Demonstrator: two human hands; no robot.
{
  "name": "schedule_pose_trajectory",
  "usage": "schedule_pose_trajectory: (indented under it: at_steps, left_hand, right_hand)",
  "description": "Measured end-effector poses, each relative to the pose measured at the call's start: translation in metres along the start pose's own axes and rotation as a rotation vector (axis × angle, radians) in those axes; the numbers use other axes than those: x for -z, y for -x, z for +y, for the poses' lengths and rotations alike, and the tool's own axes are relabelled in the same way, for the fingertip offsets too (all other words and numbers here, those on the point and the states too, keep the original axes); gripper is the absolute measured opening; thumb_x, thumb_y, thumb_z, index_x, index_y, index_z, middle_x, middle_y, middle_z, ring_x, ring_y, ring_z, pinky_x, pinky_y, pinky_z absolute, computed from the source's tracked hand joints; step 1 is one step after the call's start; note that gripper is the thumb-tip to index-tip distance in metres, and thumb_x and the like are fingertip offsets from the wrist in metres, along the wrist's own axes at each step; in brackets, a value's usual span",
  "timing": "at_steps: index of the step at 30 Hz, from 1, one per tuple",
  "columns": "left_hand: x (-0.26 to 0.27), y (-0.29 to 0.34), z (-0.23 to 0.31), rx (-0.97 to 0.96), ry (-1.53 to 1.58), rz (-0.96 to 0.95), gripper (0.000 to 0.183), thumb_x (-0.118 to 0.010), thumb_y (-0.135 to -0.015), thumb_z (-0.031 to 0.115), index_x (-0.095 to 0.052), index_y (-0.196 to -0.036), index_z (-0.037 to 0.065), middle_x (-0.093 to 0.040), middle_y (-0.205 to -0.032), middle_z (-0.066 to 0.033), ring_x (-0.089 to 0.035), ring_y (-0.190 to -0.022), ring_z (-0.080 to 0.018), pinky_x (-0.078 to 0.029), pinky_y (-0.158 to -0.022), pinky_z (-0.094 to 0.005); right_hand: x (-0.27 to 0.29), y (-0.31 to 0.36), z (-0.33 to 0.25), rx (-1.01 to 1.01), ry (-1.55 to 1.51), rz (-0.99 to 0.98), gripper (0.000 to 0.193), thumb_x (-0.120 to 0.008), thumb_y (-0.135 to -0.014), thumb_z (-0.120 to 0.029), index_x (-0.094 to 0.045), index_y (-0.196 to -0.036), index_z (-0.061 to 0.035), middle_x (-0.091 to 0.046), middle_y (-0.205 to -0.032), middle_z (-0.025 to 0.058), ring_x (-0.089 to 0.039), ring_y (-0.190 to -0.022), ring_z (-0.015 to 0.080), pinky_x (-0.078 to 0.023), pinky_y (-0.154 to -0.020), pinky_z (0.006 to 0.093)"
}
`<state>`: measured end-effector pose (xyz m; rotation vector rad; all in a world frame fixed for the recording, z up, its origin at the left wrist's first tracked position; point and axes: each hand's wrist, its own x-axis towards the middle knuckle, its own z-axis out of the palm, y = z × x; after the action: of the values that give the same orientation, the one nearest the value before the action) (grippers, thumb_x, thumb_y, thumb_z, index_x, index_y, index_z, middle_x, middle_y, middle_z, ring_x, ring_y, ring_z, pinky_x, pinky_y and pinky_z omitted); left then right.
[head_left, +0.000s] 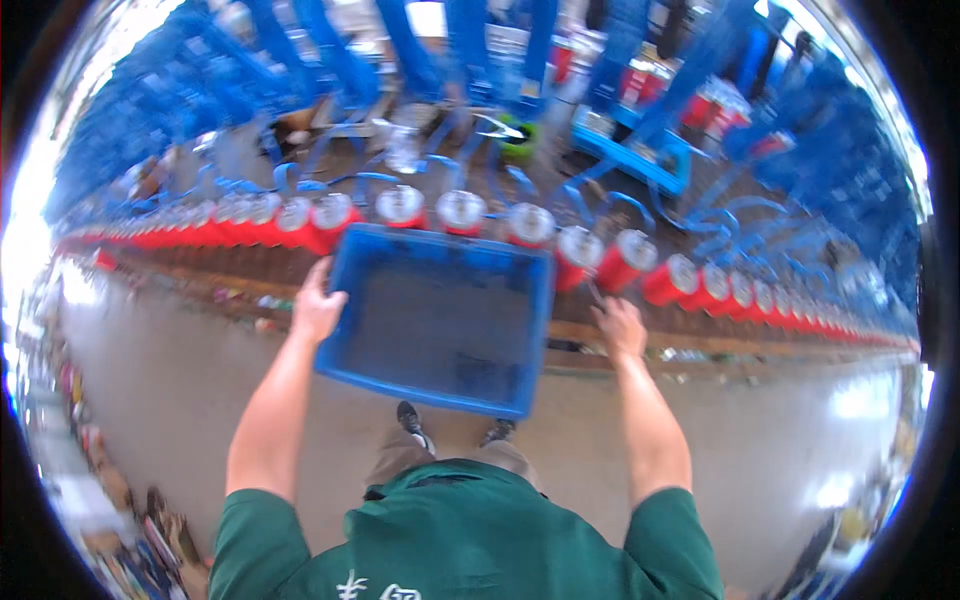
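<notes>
A blue rectangular plastic bin point(540, 330) with a dark inner bottom is tilted in front of me, against a long row of red cylinders with silvery tops. My left hand point(318, 305) grips its left rim, thumb over the edge. My right hand point(621, 326), off the bin's right side, is closed around a thin metallic tool point(596, 290). Blur hides the tool's exact kind. Its tip points up toward a red cylinder point(578, 258) in the row, and I cannot tell whether they touch.
Blue ribbon-like strips point(720, 215) curl behind the cylinders, and broad blue bands point(465, 50) rise beyond them. A light blue tray point(630, 150) and a green round container point(518, 140) lie on the far surface. Grey floor point(760, 440) spreads around my feet; clutter lines the left edge.
</notes>
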<state>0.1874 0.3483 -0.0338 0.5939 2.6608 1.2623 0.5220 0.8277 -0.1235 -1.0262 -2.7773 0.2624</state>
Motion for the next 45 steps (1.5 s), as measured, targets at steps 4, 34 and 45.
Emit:
schedule_pose_trajectory:
  at_steps: [4, 34, 45]
  left_hand:
    - [-0.004, -0.010, -0.011, 0.033, 0.056, -0.029, 0.078, -0.068, -0.083, 0.016, -0.048, -0.157, 0.002, -0.071, -0.134, -0.0216, -0.071, -0.120, -0.0283, -0.055, -0.106, -0.0389]
    - [0.248, -0.245, -0.210, -0.135, -0.243, -0.046, 0.094, -0.090, -0.071, 0.030, -0.050, -0.150, -0.003, -0.061, -0.139, -0.0250, -0.058, -0.135, -0.0386, -0.046, -0.116, -0.0419]
    - [0.214, -0.127, -0.213, -0.193, 0.011, 0.499, 0.070, -0.094, -0.072, 0.015, -0.058, -0.132, 0.008, -0.063, -0.116, -0.0157, -0.068, -0.102, -0.0378, -0.056, -0.090, -0.0458]
  right_hand:
    - [0.023, 0.007, -0.003, -0.106, 0.034, -0.023, 0.049, -0.069, -0.097, -0.054, -0.067, -0.121, -0.0115, -0.066, -0.123, 0.0160, -0.067, -0.110, 0.0425, -0.055, -0.086, 0.0546]
    - [0.011, 0.206, -0.164, -0.816, -0.889, 0.451, 0.019, -0.063, -0.104, -0.003, -0.055, -0.121, -0.0072, -0.058, -0.092, -0.0004, -0.047, -0.058, 0.0073, -0.036, -0.045, 0.0258]
    - [0.010, 0.199, -0.162, -0.727, -0.742, 0.365, 0.030, -0.061, -0.101, 0.008, -0.054, -0.128, -0.0021, -0.062, -0.112, 0.0064, -0.061, -0.095, 0.0152, -0.050, -0.084, 0.0271]
